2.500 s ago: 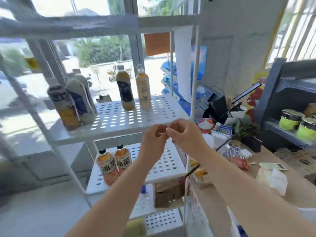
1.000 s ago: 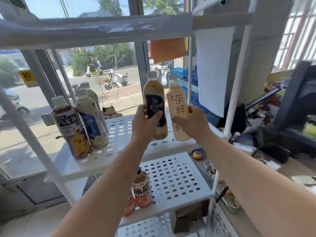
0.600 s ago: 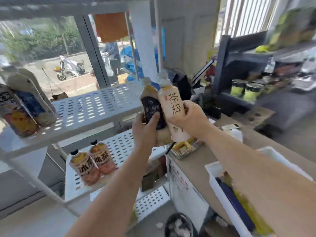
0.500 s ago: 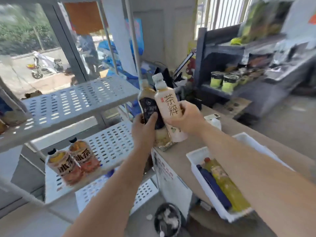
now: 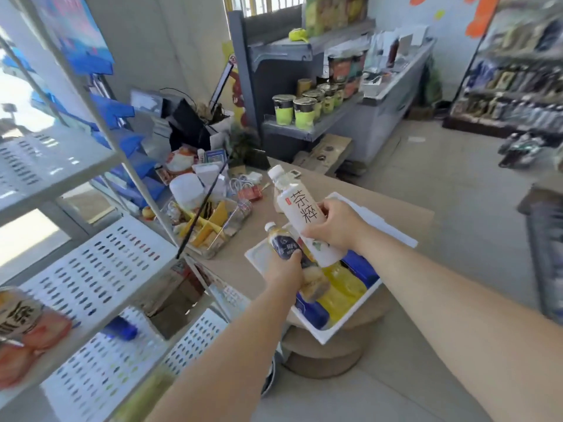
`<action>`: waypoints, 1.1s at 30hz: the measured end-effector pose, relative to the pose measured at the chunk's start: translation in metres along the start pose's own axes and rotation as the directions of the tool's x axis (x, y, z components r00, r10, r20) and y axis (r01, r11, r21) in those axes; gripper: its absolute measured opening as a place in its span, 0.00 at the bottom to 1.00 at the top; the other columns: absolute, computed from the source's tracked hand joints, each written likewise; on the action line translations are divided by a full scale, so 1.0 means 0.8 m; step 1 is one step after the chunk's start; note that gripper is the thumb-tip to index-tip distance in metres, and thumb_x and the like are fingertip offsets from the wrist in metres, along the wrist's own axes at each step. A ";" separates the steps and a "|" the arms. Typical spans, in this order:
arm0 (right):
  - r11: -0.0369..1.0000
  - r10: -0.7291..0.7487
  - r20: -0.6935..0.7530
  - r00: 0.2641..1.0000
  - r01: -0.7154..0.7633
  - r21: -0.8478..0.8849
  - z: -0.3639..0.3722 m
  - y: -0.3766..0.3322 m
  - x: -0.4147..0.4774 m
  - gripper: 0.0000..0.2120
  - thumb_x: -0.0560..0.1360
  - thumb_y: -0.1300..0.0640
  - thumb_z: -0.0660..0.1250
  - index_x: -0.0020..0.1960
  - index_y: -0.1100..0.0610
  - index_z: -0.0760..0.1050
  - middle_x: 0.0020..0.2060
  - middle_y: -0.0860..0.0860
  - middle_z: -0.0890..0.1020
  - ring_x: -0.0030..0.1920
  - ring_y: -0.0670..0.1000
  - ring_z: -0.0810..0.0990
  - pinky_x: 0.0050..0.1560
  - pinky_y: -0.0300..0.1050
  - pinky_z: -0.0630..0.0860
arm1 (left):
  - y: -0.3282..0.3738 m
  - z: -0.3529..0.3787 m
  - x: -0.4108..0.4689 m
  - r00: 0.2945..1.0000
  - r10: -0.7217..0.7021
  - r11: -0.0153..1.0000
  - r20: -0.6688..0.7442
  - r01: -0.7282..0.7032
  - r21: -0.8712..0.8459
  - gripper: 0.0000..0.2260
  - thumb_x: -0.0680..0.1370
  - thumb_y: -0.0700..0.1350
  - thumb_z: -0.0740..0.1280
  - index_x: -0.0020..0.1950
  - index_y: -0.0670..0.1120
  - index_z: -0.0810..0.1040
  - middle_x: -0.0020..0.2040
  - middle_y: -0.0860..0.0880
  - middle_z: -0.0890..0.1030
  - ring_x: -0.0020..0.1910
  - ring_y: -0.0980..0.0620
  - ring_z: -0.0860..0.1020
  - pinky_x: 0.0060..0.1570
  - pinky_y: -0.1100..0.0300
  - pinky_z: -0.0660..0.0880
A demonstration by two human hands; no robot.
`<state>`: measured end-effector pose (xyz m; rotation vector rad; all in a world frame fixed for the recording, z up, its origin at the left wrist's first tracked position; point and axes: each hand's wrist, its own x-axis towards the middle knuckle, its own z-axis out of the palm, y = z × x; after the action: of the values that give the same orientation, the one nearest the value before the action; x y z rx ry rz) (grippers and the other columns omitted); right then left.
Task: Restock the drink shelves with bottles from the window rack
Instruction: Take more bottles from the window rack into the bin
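My right hand (image 5: 333,228) grips a tall white-labelled tea bottle (image 5: 300,210), tilted with its cap up and to the left. My left hand (image 5: 286,269) holds a dark-labelled bottle (image 5: 285,246) just below it, tipped over the white tray (image 5: 393,226) on the counter. Yellow bottles (image 5: 341,287) and blue bottles (image 5: 313,312) lie inside that tray. The white perforated window rack (image 5: 91,269) stands at the left, with orange-labelled bottles (image 5: 21,327) at its left edge.
The brown counter (image 5: 240,263) carries a clear box of small goods (image 5: 207,226), cables and a screen. A grey shelf with green cups (image 5: 295,111) stands behind. Store shelves (image 5: 511,95) line the far right across tiled floor (image 5: 441,184).
Both hands took a bottle off the rack's upper shelf, and the view swung right from the window rack to the counter. The bottles now hang over the white tray.
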<state>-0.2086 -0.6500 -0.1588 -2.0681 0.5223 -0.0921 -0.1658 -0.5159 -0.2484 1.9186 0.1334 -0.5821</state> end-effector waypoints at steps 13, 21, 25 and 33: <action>0.981 0.178 0.057 0.982 -0.173 -0.086 0.018 0.060 0.021 0.20 0.68 0.51 0.75 0.58 0.53 0.76 0.52 0.49 0.82 0.50 0.50 0.81 0.42 0.43 0.78 | -0.002 0.002 0.014 1.000 -0.023 0.992 -0.010 0.024 0.127 0.05 0.80 0.37 0.58 0.53 0.44 0.71 0.49 0.45 0.77 0.46 0.46 0.76 0.52 0.50 0.78; 0.932 0.239 0.072 0.968 -0.209 -0.295 0.053 0.083 0.039 0.20 0.72 0.46 0.71 0.58 0.55 0.73 0.50 0.52 0.77 0.49 0.52 0.76 0.48 0.47 0.75 | 0.003 -0.032 0.033 0.995 0.088 0.990 -0.056 -0.094 -0.103 0.11 0.80 0.39 0.61 0.61 0.48 0.75 0.57 0.49 0.81 0.47 0.49 0.80 0.42 0.55 0.78; 0.986 -0.069 0.039 0.997 0.074 -0.149 0.079 -0.017 0.055 0.20 0.73 0.49 0.71 0.62 0.54 0.75 0.52 0.50 0.80 0.54 0.51 0.79 0.55 0.44 0.76 | 0.029 -0.080 0.033 0.976 0.168 0.948 -0.139 -0.198 -0.248 0.09 0.78 0.37 0.65 0.53 0.50 0.78 0.52 0.49 0.83 0.51 0.49 0.81 0.53 0.50 0.80; 0.807 -0.585 0.107 0.804 0.565 0.172 0.183 -0.280 0.043 0.10 0.73 0.52 0.73 0.54 0.51 0.78 0.41 0.44 0.81 0.42 0.43 0.80 0.46 0.39 0.79 | 0.112 -0.314 -0.012 0.760 0.465 0.807 -0.454 -0.575 -0.137 0.06 0.77 0.43 0.68 0.47 0.54 0.81 0.38 0.54 0.84 0.37 0.58 0.82 0.37 0.59 0.79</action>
<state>-0.0650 -0.4474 -0.0545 -2.0161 -0.2270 -0.3127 -0.0583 -0.3278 -0.0922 1.6742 -0.0706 0.2144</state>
